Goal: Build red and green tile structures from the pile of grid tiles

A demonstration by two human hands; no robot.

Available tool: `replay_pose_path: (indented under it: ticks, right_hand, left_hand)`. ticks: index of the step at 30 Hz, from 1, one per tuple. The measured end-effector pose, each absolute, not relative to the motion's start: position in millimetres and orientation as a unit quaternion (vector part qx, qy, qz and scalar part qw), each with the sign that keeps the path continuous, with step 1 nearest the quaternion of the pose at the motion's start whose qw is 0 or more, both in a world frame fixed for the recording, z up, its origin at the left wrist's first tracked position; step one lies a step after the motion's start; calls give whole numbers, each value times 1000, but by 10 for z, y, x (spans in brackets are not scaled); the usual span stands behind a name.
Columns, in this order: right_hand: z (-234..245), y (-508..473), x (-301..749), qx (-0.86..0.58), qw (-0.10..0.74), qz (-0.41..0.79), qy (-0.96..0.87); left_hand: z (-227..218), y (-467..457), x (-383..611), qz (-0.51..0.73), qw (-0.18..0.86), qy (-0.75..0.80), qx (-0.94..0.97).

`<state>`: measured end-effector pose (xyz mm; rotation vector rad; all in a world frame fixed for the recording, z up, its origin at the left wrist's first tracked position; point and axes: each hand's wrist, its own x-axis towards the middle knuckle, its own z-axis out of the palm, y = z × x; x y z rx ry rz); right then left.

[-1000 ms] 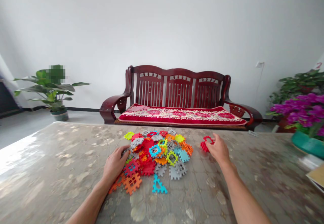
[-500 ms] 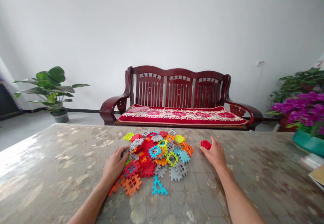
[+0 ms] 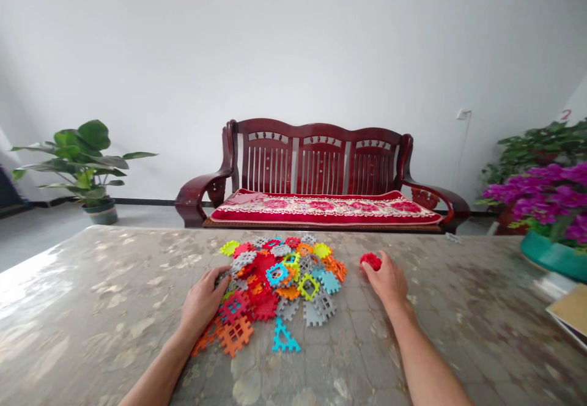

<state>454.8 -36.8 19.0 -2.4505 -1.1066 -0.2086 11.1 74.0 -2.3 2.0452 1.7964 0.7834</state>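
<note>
A heap of interlocking plastic tiles with notched edges lies on the table, in red, orange, grey, lime and blue. My left hand rests at the heap's left edge, with thumb and fingers closed around what looks like a grey tile; the hand partly hides it. Apart from the heap, on its right, my right hand pinches a red notched tile between thumb and fingers; whether it is one or several stacked I cannot tell. A blue triangular tile lies at the near side of the heap.
The table has a glossy patterned cover. A grey tile lies near its far edge. At right stand purple flowers in a teal pot, beside a tan box or book. Behind is a wooden bench; a potted plant stands left.
The view has shifted slightly, so everything appears a little farther left. Both hands stay nearly where they were, the right one still on the red tile.
</note>
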Motion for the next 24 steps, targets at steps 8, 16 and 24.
replay_pose_path:
  ticks: [8,16,24]
  right_hand:
    - [222,-361,4512,-898,184,-73,-393]
    - [248,-396,4476,-905,147,-75,-393]
    - [261,-371,4493,-907,132,-81,-391]
  left_hand:
    - [5,740,120,264,167,630,711]
    - [-10,739,117,273,161,628,710]
    - [-16,747,113,277,157,625,712]
